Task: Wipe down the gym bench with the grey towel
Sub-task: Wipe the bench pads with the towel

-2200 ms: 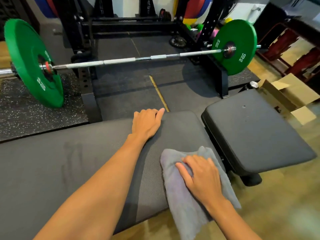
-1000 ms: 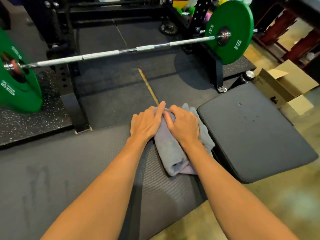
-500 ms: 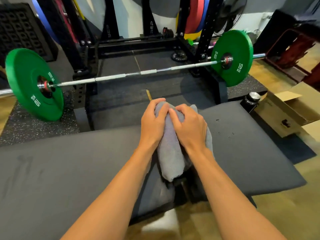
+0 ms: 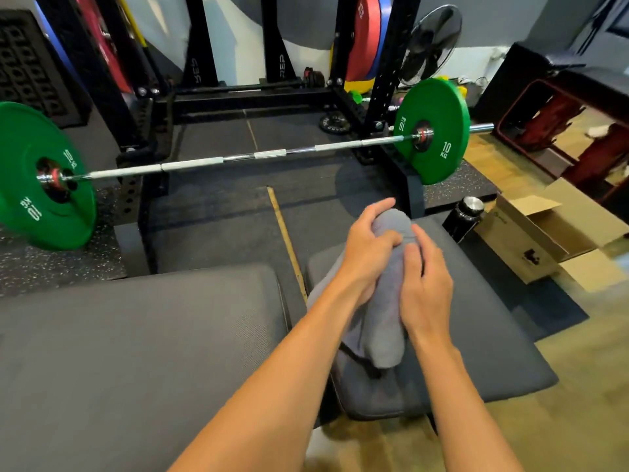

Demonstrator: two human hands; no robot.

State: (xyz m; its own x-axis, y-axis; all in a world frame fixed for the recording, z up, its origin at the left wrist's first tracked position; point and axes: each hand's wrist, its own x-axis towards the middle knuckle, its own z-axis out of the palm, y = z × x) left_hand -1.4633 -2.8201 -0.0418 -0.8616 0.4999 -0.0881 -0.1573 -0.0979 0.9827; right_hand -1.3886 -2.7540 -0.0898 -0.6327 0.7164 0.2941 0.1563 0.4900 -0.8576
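A green plate (image 4: 37, 185) sits at the left end of a barbell (image 4: 211, 161) resting low in a black rack (image 4: 102, 73); nearer the camera, the long back pad (image 4: 136, 335) of the desk fills the lower left. A narrow gap separates it from the smaller seat pad (image 4: 493, 335), where the work is under way. The left hand (image 4: 366, 247) curls over the top of the bunched grey towel (image 4: 391, 301), thumb and fingers closed around it. Just beside it the right hand (image 4: 425, 284) lies flatter against the towel's right side, fingers loosely bent and pressing; how firmly it grips cannot be told. The towel rests on the seat pad near its left edge, one end hanging toward the gap. Further right, a second green plate (image 4: 432, 131) caps the bar, a black bottle (image 4: 464, 218) stands on the floor just beside the seat pad's far corner, and an open cardboard box (image 4: 544, 233) lies beyond it.

The risk from here appears to be coverage: a towel wadded this tightly touches little surface, so a stroke may skip much of the pad. The trailing end could also slip into the gap and snag. A hard push toward the far right corner might carry a hand off the pad and knock the bottle over.
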